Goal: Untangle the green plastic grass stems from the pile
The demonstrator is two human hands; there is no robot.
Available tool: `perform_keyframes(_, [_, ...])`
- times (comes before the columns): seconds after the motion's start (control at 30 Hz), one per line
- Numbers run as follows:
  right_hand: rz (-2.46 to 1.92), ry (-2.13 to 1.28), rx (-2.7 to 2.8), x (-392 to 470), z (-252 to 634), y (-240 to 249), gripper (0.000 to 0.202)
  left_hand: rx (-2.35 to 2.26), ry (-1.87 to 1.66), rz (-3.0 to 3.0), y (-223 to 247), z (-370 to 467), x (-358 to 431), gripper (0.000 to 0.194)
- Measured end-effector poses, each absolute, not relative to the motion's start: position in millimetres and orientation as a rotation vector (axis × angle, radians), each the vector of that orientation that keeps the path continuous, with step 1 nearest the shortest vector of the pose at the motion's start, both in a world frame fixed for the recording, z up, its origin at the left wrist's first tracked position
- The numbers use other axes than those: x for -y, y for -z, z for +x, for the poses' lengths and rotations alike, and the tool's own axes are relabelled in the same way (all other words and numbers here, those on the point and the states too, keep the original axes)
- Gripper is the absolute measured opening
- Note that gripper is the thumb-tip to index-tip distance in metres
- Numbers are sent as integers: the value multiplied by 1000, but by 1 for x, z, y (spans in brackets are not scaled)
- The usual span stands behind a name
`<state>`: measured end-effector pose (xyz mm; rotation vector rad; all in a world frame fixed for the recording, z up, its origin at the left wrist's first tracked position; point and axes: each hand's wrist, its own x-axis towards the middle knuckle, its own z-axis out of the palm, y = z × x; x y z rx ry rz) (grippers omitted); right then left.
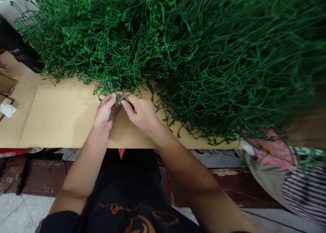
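Both hands meet at the near edge of a big heap of green plastic plant stems [158, 39]. My left hand [105, 111] is closed round a small green plastic stem [119, 100], its thumb pressed near the stem's top. From the other side my right hand [140, 111] pinches the same piece between thumb and forefinger. A short tail of the stem hangs down along my left palm. The fingers partly cover the piece, so its full shape is hidden. Loose stem ends lie just beyond my fingertips.
Brown cardboard [58, 114] covers the table. At the far left stand a black bottle [21, 48] and a white scrap [8, 110]. Another person in a striped garment [305, 192] sits at the right, with a pink cloth [272, 151] beside the table edge.
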<state>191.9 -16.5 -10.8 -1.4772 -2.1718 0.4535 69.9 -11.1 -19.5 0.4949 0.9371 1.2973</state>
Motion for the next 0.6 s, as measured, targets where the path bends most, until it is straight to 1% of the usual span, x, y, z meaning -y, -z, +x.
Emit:
perform_keyframes(0.1, [-1354, -431, 2194, 24, 187, 15, 32, -957, -1293, 476, 19, 72, 12, 13])
perform_keyframes(0.3, [-1172, -295, 2100, 39, 183, 22, 28, -997, -1309, 435, 12, 78, 16, 22])
perform_keyframes(0.37, [-979, -306, 2110, 53, 179, 23, 28, -1004, -1337, 350, 10, 77, 13, 22])
perform_keyframes(0.43, [-665, -323, 2180, 70, 172, 23, 27, -1006, -1395, 255, 9, 74, 10, 23])
perform_keyframes(0.5, [-419, -331, 2244, 83, 166, 21, 24, -994, -1401, 276, 8, 72, 8, 21])
perform_keyframes(0.53, [-377, -335, 2255, 85, 166, 18, 22, -991, -1376, 327, 8, 71, 8, 19])
perform_keyframes(0.6, [-450, -371, 2250, 79, 175, 8, 20, -984, -1312, 425, 9, 70, 11, 14])
